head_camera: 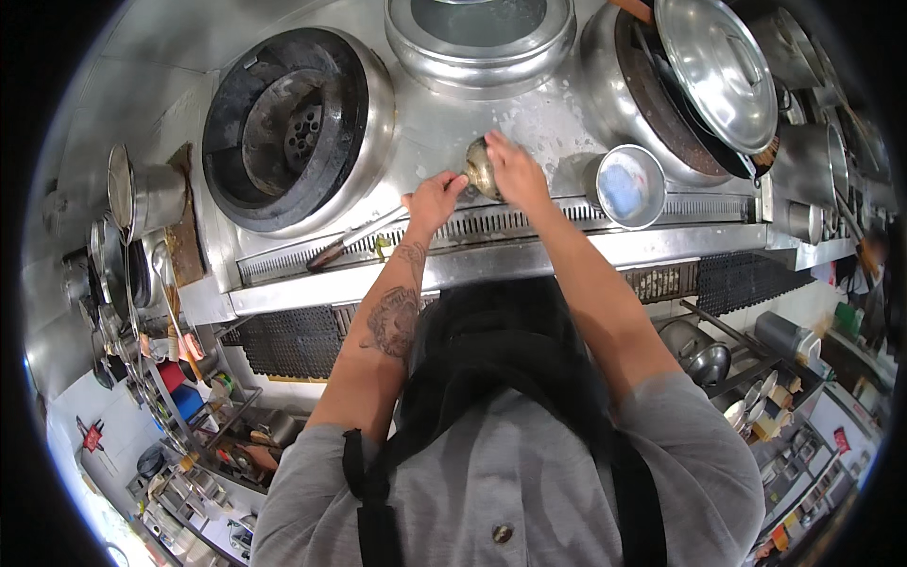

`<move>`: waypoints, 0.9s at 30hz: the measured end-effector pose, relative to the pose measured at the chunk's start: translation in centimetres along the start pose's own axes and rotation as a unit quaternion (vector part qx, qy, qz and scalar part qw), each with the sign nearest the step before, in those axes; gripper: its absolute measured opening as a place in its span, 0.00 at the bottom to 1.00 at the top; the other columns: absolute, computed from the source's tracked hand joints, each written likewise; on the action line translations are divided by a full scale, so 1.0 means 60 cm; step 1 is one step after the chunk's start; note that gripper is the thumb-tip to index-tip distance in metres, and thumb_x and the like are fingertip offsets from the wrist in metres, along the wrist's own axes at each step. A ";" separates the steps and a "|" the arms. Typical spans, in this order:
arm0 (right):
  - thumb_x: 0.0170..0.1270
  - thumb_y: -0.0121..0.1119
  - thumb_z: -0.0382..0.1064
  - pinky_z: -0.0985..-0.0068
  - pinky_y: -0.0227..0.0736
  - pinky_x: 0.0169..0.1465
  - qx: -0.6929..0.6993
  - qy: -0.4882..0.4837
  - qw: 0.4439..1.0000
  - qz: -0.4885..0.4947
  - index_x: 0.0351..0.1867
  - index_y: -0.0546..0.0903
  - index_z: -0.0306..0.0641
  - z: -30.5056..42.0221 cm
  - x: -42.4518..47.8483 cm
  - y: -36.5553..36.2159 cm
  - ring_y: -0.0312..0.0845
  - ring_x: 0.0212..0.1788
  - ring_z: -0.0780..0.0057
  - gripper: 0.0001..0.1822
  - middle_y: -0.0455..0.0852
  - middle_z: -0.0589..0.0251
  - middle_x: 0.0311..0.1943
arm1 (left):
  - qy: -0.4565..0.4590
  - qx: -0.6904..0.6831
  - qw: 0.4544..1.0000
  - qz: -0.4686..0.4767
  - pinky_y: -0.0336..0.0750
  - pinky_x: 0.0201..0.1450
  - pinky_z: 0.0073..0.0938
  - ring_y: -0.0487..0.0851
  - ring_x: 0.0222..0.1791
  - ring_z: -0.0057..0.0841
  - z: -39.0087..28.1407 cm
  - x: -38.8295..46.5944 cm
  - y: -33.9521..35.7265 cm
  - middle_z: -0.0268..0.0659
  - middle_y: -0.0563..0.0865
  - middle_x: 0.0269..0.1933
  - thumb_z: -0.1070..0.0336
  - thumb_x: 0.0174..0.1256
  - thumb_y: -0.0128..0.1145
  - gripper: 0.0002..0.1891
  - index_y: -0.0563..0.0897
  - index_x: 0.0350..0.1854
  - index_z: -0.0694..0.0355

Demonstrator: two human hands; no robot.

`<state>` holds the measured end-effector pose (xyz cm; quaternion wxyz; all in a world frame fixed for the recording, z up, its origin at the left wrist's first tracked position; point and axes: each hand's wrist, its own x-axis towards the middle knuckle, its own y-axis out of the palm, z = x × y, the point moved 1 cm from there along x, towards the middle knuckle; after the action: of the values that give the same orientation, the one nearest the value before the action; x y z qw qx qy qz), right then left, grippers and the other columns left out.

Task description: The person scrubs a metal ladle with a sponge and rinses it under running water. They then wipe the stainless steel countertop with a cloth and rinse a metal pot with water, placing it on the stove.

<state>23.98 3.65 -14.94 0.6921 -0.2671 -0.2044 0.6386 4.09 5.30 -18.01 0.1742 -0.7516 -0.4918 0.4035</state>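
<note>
My left hand point(434, 204) grips the neck of a metal ladle point(481, 170), close to its bowl. The ladle's long shaft runs down to the left and ends in a dark wooden grip point(326, 258) over the slotted drain point(489, 221) at the range's front. Against the right side of the bowl lies my right hand point(516, 170), blurred, its fingers reaching over the far rim. Whether anything sits under that palm is hidden. To the right stands a metal pot point(662, 191) with a blue cloth or sponge point(621, 190) in pale liquid.
A sooty wok burner point(305, 135) is at left. A round steel well point(482, 67) stands at the back. At right, a steel lid point(716, 71) leans over a dark wok point(648, 78). Green scraps point(382, 246) lie on the drain. Strainers point(119, 184) hang at left.
</note>
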 end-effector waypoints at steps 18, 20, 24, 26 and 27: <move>0.74 0.59 0.45 0.27 0.66 0.66 -0.226 -0.154 0.962 -0.012 0.68 0.81 0.60 0.010 -0.124 0.010 0.57 0.76 0.33 0.22 0.67 0.81 0.78 | 0.005 0.046 0.998 -0.038 0.57 0.54 0.46 0.88 0.41 0.32 -0.007 -0.007 0.005 0.34 0.92 0.35 0.34 0.74 0.54 0.23 0.90 0.49 0.45; 0.74 0.59 0.45 0.28 0.67 0.66 -0.209 -0.152 0.966 -0.023 0.67 0.82 0.60 0.026 -0.069 0.013 0.60 0.75 0.33 0.21 0.70 0.80 0.76 | 0.007 0.059 0.997 -0.045 0.57 0.54 0.46 0.88 0.40 0.33 -0.007 0.003 0.001 0.34 0.92 0.35 0.34 0.75 0.54 0.23 0.90 0.49 0.45; 0.75 0.58 0.45 0.31 0.68 0.65 -0.202 -0.121 0.972 -0.023 0.62 0.85 0.57 0.034 -0.019 0.017 0.66 0.72 0.35 0.17 0.74 0.76 0.73 | 0.002 0.040 0.999 -0.032 0.56 0.57 0.50 0.89 0.41 0.34 -0.015 -0.010 0.010 0.33 0.92 0.34 0.34 0.75 0.53 0.23 0.90 0.49 0.45; 0.75 0.59 0.45 0.29 0.67 0.67 -0.205 -0.201 0.958 -0.029 0.62 0.86 0.58 0.018 -0.046 0.013 0.64 0.74 0.34 0.17 0.72 0.75 0.75 | -0.007 0.036 0.999 -0.037 0.56 0.58 0.51 0.89 0.41 0.34 -0.018 -0.009 0.005 0.34 0.92 0.35 0.35 0.75 0.54 0.22 0.91 0.49 0.44; 0.75 0.59 0.46 0.30 0.67 0.67 -0.225 -0.191 0.955 -0.012 0.62 0.86 0.58 0.016 -0.072 0.002 0.63 0.74 0.34 0.17 0.72 0.75 0.75 | 0.006 0.038 0.998 -0.053 0.56 0.58 0.51 0.89 0.42 0.35 -0.018 -0.013 0.008 0.34 0.92 0.35 0.36 0.75 0.54 0.21 0.91 0.49 0.43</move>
<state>22.84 -0.51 -14.04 0.5700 -0.2866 -0.4743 0.6066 5.09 4.57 -17.32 0.2270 -0.7198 -0.5140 0.4077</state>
